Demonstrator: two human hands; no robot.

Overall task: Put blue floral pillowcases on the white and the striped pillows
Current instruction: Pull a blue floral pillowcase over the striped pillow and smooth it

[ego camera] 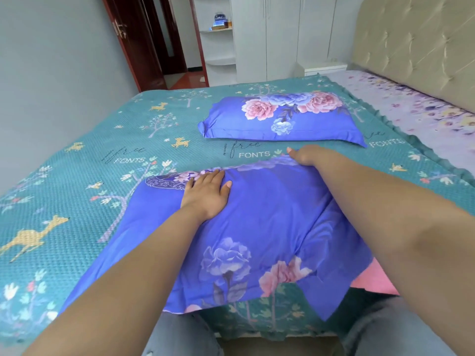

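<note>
One pillow in a blue floral pillowcase (280,116) lies flat at the far middle of the bed. A second pillow in a blue floral pillowcase (257,227) lies near the front edge, its loose open end hanging over the bed's side. My left hand (205,194) rests flat on its top left part with straight fingers. My right hand (304,156) grips the far edge of this case, fingers curled under the fabric. The pillow inside is hidden by the cloth.
A teal bedspread (90,176) with deer and tree prints covers the bed. A pale floral sheet (411,106) and padded headboard (416,39) lie to the right. A white wardrobe (282,34) and dark red door (138,39) stand behind. A pink edge (372,278) shows at right.
</note>
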